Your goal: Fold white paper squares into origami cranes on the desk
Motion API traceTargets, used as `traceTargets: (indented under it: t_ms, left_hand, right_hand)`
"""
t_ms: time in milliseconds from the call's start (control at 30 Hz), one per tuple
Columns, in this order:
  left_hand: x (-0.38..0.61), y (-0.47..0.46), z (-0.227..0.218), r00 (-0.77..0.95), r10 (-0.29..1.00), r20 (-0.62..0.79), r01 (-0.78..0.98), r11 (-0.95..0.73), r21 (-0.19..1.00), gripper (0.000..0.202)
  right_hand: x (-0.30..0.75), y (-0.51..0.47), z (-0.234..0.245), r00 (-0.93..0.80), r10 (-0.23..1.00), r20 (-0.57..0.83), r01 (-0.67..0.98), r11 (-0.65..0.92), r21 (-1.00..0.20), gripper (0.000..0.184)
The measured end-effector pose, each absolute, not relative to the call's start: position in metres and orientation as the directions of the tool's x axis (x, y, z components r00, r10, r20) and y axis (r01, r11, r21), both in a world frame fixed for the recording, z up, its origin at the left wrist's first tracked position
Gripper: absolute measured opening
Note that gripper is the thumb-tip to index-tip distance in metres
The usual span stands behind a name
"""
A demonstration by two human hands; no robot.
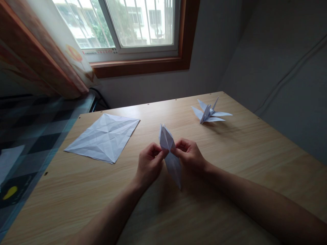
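Head view: above the table (230, 163), I see the left hand (149, 160) and right hand (190, 154), each grip pinching a part-folded paper (174, 168) held upright. A finished paper crane (209, 113) stands far right; a creased sheet (103, 136) lies flat, left.

We look down on a pale wood-grain tabletop (230, 177) set in a corner of plain grey walls (212, 51). Ahead, a window (138, 23) in a brown wooden frame (143, 66) lets in soft daylight, with bars and buildings beyond. An orange patterned curtain (51, 54) hangs at its left, above a dark checked cloth (38, 129). A thin cable (288, 75) crosses the right-hand wall.
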State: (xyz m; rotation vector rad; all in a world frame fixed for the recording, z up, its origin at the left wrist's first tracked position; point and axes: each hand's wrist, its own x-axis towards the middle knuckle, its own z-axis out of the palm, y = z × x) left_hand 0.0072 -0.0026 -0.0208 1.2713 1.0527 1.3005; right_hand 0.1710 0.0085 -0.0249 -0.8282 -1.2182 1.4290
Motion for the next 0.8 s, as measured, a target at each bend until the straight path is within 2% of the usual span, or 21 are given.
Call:
traceTargets:
  t_ms: [167, 300, 333, 533, 633, 800]
  left_hand:
    - [0.009, -0.002, -0.027, 0.002, 0.989, 0.146, -0.107, -0.145, 0.984, 0.030]
    - [0.009, -0.001, -0.028, -0.065, 0.982, 0.178, -0.092, -0.183, 0.979, 0.031]
    - [0.009, -0.002, -0.028, -0.078, 0.980, 0.185, -0.080, -0.192, 0.978, 0.031]
    - [0.010, -0.006, -0.021, -0.033, 0.985, 0.167, 0.063, -0.165, 0.984, 0.021]
    - [0.010, -0.007, -0.015, 0.000, 0.991, 0.134, 0.136, -0.133, 0.982, 0.028]
    - [0.007, -0.006, -0.007, 0.117, 0.970, 0.215, 0.143, -0.230, 0.963, 0.032]
  right_hand:
    - [0.167, 0.004, -0.025, -0.230, 0.971, 0.072, -0.338, -0.011, -0.941, 0.037]
    - [0.166, 0.005, -0.025, -0.259, 0.964, 0.060, -0.326, -0.029, -0.945, 0.063]
    - [0.166, 0.005, -0.025, -0.266, 0.962, 0.062, -0.314, -0.026, -0.949, 0.065]
    - [0.164, 0.003, -0.026, -0.208, 0.972, 0.111, -0.205, 0.068, -0.976, 0.030]
    - [0.165, -0.003, -0.025, -0.178, 0.970, 0.168, -0.088, 0.154, -0.984, 0.026]
    - [0.166, -0.009, -0.018, -0.173, 0.919, 0.355, 0.139, 0.380, -0.915, 0.023]
